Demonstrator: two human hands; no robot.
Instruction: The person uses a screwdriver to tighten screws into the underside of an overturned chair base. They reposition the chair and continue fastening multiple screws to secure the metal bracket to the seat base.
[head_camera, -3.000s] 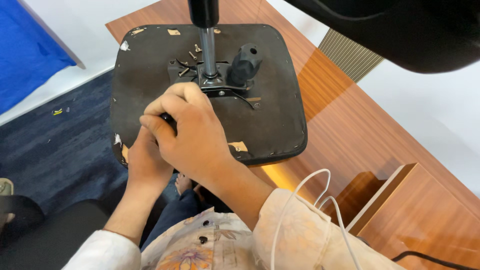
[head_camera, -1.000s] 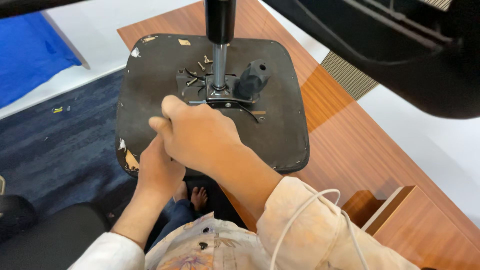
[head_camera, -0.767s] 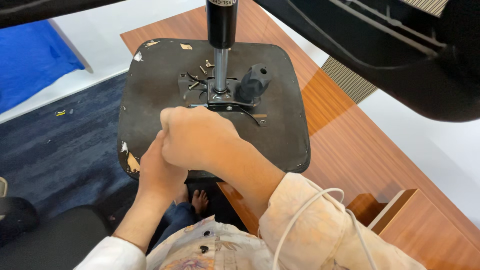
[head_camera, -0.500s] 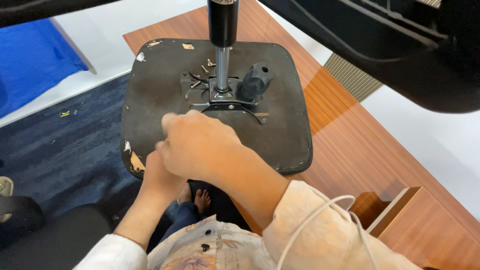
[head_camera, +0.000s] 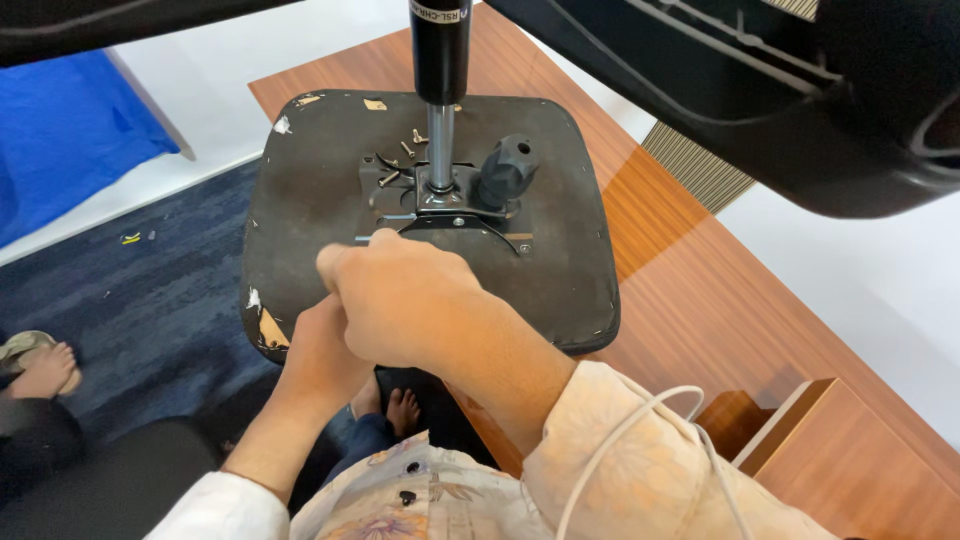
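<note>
Wood-grain table (head_camera: 700, 300) carries an upturned black chair seat (head_camera: 560, 270), its near edge overhanging the person's lap.

Nearest, the left hand (head_camera: 320, 360) braces that edge; right hand (head_camera: 400, 300), grip closed on a thin metal tool (head_camera: 372, 238), works beside the mounting plate (head_camera: 440, 205). Loose screws (head_camera: 410, 145) lie beyond.
</note>
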